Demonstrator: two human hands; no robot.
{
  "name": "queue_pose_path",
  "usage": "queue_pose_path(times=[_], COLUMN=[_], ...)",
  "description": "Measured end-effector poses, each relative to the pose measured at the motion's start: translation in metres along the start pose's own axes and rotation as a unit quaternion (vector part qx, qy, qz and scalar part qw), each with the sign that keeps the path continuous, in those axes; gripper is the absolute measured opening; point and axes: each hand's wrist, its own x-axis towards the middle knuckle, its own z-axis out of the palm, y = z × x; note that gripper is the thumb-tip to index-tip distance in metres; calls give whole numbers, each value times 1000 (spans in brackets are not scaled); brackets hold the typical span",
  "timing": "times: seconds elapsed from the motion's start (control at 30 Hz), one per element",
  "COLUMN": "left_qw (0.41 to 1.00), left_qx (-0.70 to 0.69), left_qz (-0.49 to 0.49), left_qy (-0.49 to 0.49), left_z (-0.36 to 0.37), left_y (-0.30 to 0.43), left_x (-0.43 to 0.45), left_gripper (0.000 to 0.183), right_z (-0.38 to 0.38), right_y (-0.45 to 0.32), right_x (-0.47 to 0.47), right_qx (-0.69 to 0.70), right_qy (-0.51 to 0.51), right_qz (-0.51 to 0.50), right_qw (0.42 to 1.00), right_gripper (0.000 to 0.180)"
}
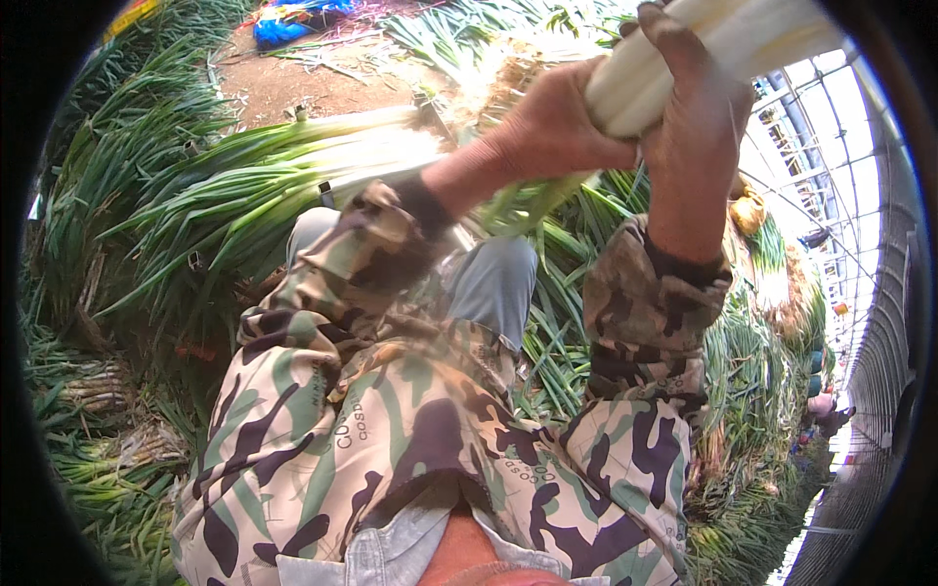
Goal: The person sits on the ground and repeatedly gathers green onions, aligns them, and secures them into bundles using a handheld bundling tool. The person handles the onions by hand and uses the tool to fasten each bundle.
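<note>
Both my hands are raised at the upper right, wrapped around a thick bundle of long green onions (634, 88) with white stalks, blurred by motion. My left hand (560, 124) grips its near side, and my right hand (696, 110) holds it from the right with the fingers over the stalks. Blurred green leaves hang below my hands. To the left, more green onions (293, 165) lie side by side across a low metal frame (326, 193) with upright posts, their white stalks pointing right.
Heaped green onions (117, 168) border the left side, and others (755, 366) run along the right. Blue netting or twine (297, 26) lies on bare soil (315, 77) ahead. A greenhouse frame (828, 124) stands at the right, with a person (832, 417) in the distance.
</note>
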Motion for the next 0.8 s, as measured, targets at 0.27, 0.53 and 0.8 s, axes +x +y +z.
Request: queue_pose_path(times=[0.27, 0.53, 0.8], left_qw=[996, 997, 993], left_qx=[-64, 12, -1], left_qz=[-21, -76, -114], left_qy=[-59, 21, -9], left_z=[-28, -45, -41], left_y=[11, 16, -18], left_x=[27, -20, -38], left_gripper=[61, 44, 45], right_z=[11, 36, 20], right_y=[-10, 28, 26], right_x=[34, 19, 63], right_qx=[53, 36, 37], right_qy=[-75, -33, -39], right_qz=[28, 117, -4], right_qw=[995, 992, 999], right_gripper=[42, 32, 45])
